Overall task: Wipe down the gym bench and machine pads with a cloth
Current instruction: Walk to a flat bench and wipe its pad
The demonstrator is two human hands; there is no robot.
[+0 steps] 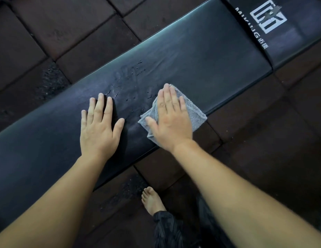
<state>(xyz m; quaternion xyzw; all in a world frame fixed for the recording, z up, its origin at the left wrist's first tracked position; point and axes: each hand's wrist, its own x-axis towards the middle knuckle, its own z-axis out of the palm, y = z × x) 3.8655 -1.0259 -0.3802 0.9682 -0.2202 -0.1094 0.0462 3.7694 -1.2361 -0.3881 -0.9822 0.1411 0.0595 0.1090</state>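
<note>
A: Fingers (pixel 167 97) straight and flat. Your right hand (pixel 169 122) presses the grey cloth (pixel 193 111) onto the black bench pad (pixel 201 56), near its close edge.

B: And your left hand (pixel 99 126)?

A: Palm down, fingers spread, on bare pad just beside the cloth. Wet droplets (pixel 131 72) lie between and beyond both hands. Your bare foot (pixel 152 201) stands on dark floor tiles (pixel 84 29).

Black padded bench (pixel 210 56) spans dark rubber floor tiles (pixel 81 33) diagonally. Resting on the pad: a grey cloth (pixel 193 111) (under the flat right hand (pixel 171 122)), the flat left hand (pixel 98 127), and water droplets (pixel 136 68).
</note>
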